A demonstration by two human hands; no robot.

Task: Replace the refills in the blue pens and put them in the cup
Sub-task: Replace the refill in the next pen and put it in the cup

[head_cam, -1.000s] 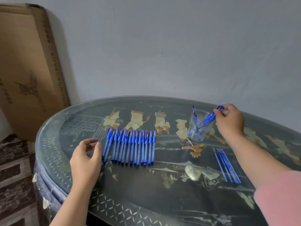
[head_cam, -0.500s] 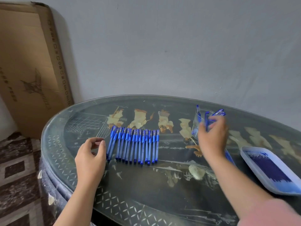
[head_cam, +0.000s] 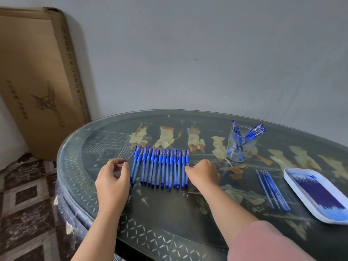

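Between the loosely curled, empty left hand (head_cam: 113, 180) and right hand (head_cam: 204, 173) lies the pen row (head_cam: 161, 166).

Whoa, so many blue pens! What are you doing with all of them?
A person is swapping refills in blue pens. A row of pens lies on the glass table. The left hand rests at the row's left end, and the right hand touches the pen at its right end. A few pens already stand in the clear cup. Loose refills lie beside a white tray holding more refills.
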